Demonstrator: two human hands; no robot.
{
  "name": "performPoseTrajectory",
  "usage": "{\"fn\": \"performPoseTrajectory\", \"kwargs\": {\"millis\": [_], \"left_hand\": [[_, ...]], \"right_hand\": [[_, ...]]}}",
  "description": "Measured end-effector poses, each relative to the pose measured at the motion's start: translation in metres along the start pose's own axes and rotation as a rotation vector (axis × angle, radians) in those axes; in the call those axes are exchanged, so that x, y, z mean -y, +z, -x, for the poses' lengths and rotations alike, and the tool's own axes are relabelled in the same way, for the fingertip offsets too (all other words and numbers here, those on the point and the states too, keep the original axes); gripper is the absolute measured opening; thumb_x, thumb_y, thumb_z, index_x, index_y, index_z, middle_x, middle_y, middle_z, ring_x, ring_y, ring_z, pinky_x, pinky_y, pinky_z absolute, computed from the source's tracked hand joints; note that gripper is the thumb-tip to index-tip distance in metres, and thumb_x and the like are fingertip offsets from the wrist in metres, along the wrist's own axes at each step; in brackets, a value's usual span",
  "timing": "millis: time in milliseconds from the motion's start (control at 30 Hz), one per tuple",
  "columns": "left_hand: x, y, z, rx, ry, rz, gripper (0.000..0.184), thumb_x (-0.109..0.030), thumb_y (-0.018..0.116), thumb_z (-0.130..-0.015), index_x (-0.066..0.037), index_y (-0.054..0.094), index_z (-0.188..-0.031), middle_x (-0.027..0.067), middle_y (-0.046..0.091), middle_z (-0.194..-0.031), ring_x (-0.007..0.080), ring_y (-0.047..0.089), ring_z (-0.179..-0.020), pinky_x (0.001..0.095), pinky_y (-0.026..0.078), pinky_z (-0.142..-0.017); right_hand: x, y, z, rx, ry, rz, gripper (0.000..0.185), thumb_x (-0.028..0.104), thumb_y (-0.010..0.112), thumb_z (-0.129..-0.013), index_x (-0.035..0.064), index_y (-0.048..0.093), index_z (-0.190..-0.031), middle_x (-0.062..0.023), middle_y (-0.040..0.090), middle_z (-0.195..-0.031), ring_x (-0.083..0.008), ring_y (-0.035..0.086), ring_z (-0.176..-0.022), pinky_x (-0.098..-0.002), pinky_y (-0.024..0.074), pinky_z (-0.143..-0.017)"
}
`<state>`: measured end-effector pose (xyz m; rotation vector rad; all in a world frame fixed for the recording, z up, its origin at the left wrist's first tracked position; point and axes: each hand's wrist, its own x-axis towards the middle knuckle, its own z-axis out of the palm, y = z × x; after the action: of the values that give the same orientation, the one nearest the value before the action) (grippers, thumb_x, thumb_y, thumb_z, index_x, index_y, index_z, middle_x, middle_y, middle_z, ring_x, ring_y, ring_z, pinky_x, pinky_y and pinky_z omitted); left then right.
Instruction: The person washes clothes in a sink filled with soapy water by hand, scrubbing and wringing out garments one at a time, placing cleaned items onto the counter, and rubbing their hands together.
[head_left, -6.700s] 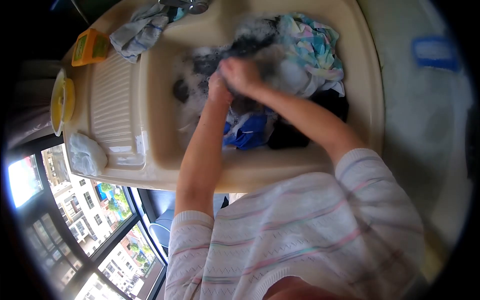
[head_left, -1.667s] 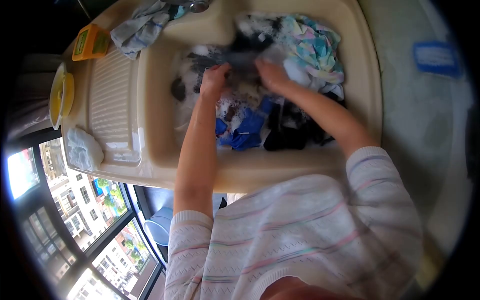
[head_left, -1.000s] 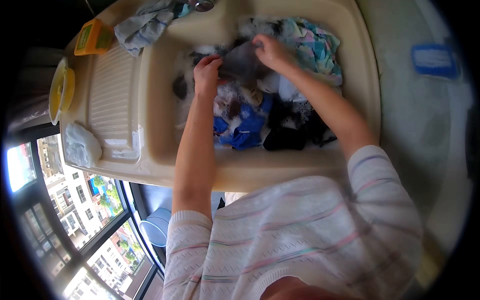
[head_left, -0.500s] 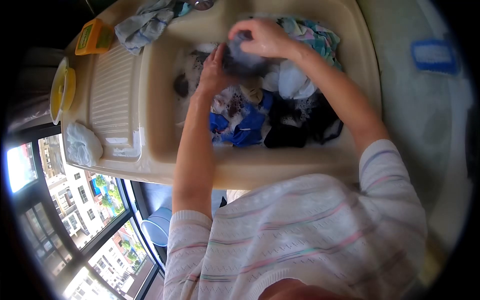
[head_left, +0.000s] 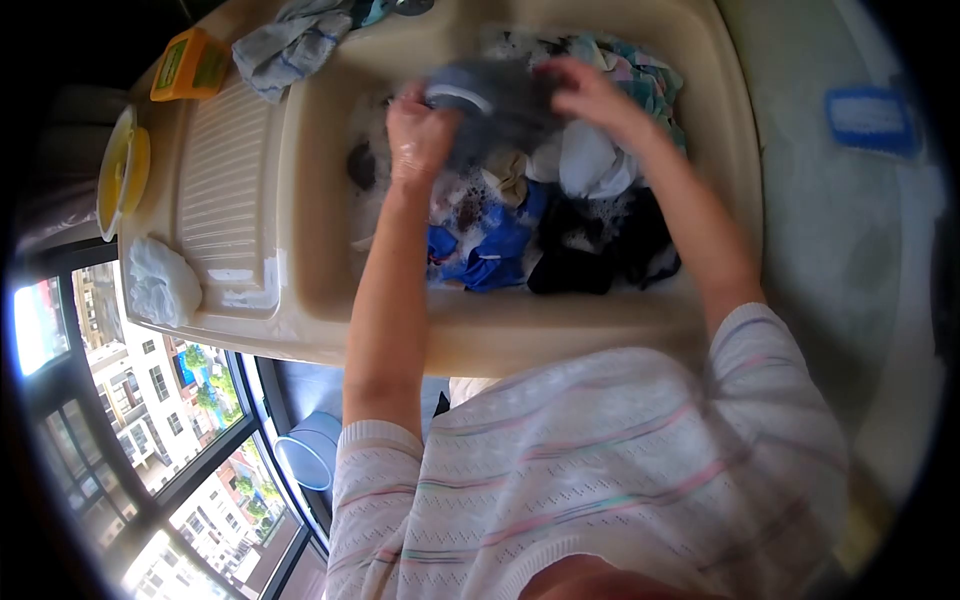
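A dark grey garment with a pale band is stretched between my hands above the soapy basin, blurred by motion. My left hand is closed on its left edge. At its right edge is my right hand, fingers bent round the cloth. Below lie a blue cloth, a beige cloth, black clothes and a white cloth among suds. A pastel patterned cloth is bunched at the basin's back right.
The beige sink has a ribbed board on its left. Around that board are an orange container, a grey-white cloth, a yellow bowl and a white bundle. A blue brush lies far right.
The grey garment, bunched between my hands half a second ago, is now spread wider. My right hand has moved right and my left hand slightly left.
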<state>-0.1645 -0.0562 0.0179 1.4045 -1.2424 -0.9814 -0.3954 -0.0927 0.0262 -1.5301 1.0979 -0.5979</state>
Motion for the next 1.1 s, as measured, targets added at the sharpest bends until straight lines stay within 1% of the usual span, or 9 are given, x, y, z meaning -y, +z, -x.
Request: {"fn": "performPoseTrajectory", "kwargs": {"millis": [100, 200, 333, 567, 700, 833, 867, 967, 1100], "left_hand": [[-0.027, 0.014, 0.017, 0.073, 0.075, -0.323, 0.037, -0.005, 0.056, -0.055, 0.000, 0.059, -0.092, 0.0176, 0.058, -0.091, 0.0311, 0.056, -0.083, 0.0304, 0.043, -0.076], [-0.018, 0.019, 0.018, 0.135, 0.230, -0.340, 0.042, -0.006, 0.056, -0.055, 0.003, 0.056, -0.096, 0.0160, 0.047, -0.116, 0.0277, 0.049, -0.101, 0.0296, 0.038, -0.086], [-0.023, 0.014, 0.015, 0.328, -0.199, 0.507, 0.059, -0.006, 0.059, -0.057, 0.004, 0.042, -0.113, 0.0120, 0.049, -0.108, 0.0211, 0.048, -0.098, 0.0280, 0.038, -0.085], [-0.020, 0.028, 0.027, 0.432, -0.412, 0.789, 0.068, -0.026, 0.072, -0.064, -0.001, 0.038, -0.117, 0.0124, 0.051, -0.103, 0.0214, 0.051, -0.094, 0.0330, 0.043, -0.079], [-0.005, 0.035, 0.027, 0.398, -0.674, 0.812, 0.053, -0.025, 0.071, -0.068, 0.002, 0.047, -0.106, 0.0107, 0.057, -0.091, 0.0217, 0.058, -0.081, 0.0356, 0.050, -0.070], [-0.004, 0.029, 0.024, 0.475, -0.757, 0.780, 0.048, -0.025, 0.068, -0.069, 0.002, 0.048, -0.103, 0.0123, 0.059, -0.081, 0.0227, 0.059, -0.069, 0.0362, 0.050, -0.060], [-0.004, 0.029, 0.024, 0.490, -0.751, 0.819, 0.046, -0.025, 0.067, -0.070, 0.002, 0.048, -0.102, 0.0128, 0.059, -0.081, 0.0225, 0.059, -0.067, 0.0357, 0.050, -0.058], [-0.018, 0.035, 0.032, 0.622, -0.682, 0.977, 0.048, -0.033, 0.060, -0.071, 0.002, 0.048, -0.102, 0.0138, 0.055, -0.077, 0.0217, 0.053, -0.058, 0.0331, 0.044, -0.047], [-0.027, 0.046, 0.046, 0.826, -0.591, 1.135, 0.057, -0.041, 0.059, -0.069, 0.000, 0.046, -0.106, 0.0125, 0.049, -0.075, 0.0208, 0.048, -0.055, 0.0299, 0.038, -0.045]], "right_hand": [[0.006, 0.035, 0.011, 0.116, -0.389, 0.046, 0.072, 0.007, 0.064, -0.062, 0.0089, 0.031, -0.126, -0.0096, 0.044, -0.117, -0.0186, 0.045, -0.104, -0.0283, 0.0384, -0.087], [0.014, 0.063, 0.012, 0.096, -0.413, 0.066, 0.087, 0.015, 0.073, -0.055, 0.0118, 0.026, -0.128, -0.0151, 0.046, -0.113, -0.0251, 0.047, -0.102, -0.0326, 0.0379, -0.087], [0.006, 0.075, 0.000, -0.100, -0.483, -0.063, 0.069, 0.013, 0.072, -0.057, 0.0074, 0.040, -0.117, -0.0109, 0.053, -0.103, -0.0221, 0.051, -0.094, -0.0314, 0.0412, -0.083], [0.035, 0.069, -0.010, -0.208, -0.045, -0.772, 0.038, 0.021, 0.068, -0.063, 0.0014, 0.057, -0.094, -0.0049, 0.057, -0.082, -0.0150, 0.055, -0.075, -0.0267, 0.0453, -0.067], [-0.002, 0.084, -0.046, -0.460, -0.156, -0.161, 0.034, 0.016, 0.067, -0.064, 0.0005, 0.055, -0.092, -0.0056, 0.059, -0.083, -0.0141, 0.057, -0.069, -0.0270, 0.0462, -0.063], [0.012, 0.072, -0.042, -0.103, -0.151, -0.291, 0.050, 0.038, 0.068, -0.067, 0.0053, 0.054, -0.102, -0.0055, 0.060, -0.086, -0.0163, 0.057, -0.075, -0.0265, 0.0451, -0.065], [0.011, 0.059, -0.044, -0.017, -0.062, -0.276, 0.058, 0.048, 0.062, -0.071, 0.0071, 0.049, -0.112, -0.0090, 0.056, -0.102, -0.0193, 0.055, -0.089, -0.0296, 0.0445, -0.075], [0.003, 0.035, -0.042, 0.185, -0.202, -1.002, 0.067, 0.052, 0.055, -0.074, 0.0083, 0.039, -0.123, -0.0127, 0.046, -0.117, -0.0236, 0.049, -0.102, -0.0360, 0.0421, -0.084], [0.023, 0.045, -0.027, 0.593, -0.472, -1.284, 0.064, 0.044, 0.049, -0.081, 0.0091, 0.027, -0.129, -0.0157, 0.039, -0.123, -0.0303, 0.042, -0.112, -0.0411, 0.0408, -0.087]]}}
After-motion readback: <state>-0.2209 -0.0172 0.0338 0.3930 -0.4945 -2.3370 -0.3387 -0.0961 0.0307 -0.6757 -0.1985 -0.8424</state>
